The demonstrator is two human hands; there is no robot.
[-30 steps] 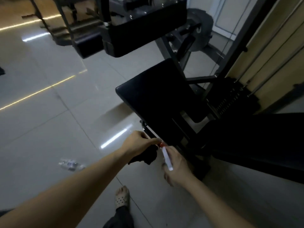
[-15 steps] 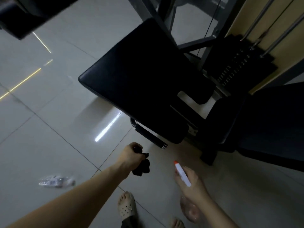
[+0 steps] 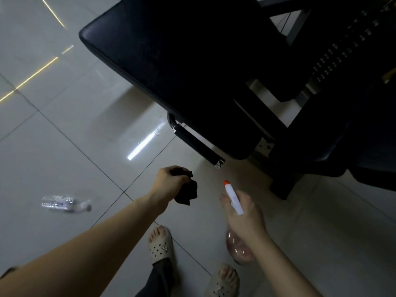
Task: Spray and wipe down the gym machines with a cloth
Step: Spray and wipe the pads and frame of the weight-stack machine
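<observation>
Black pad (image 3: 182,61) overhangs handle (image 3: 197,144); bottle (image 3: 64,204) nearby.

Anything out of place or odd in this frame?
Yes: a clear plastic bottle lies on its side on the tiled floor, well left of the machine's seat pad. It looks like litter rather than cleaning kit. Nothing else stands out.

clear bottle (image 3: 64,204) lying on tiled floor (image 3: 64,136), sandals (image 3: 159,247)

Open tiled floor (image 3: 70,133) left of black seat pad (image 3: 182,67), side handle (image 3: 197,144) projecting beneath, plastic bottle (image 3: 64,204) lying on tiles, machine frame (image 3: 321,129) blocking right
</observation>
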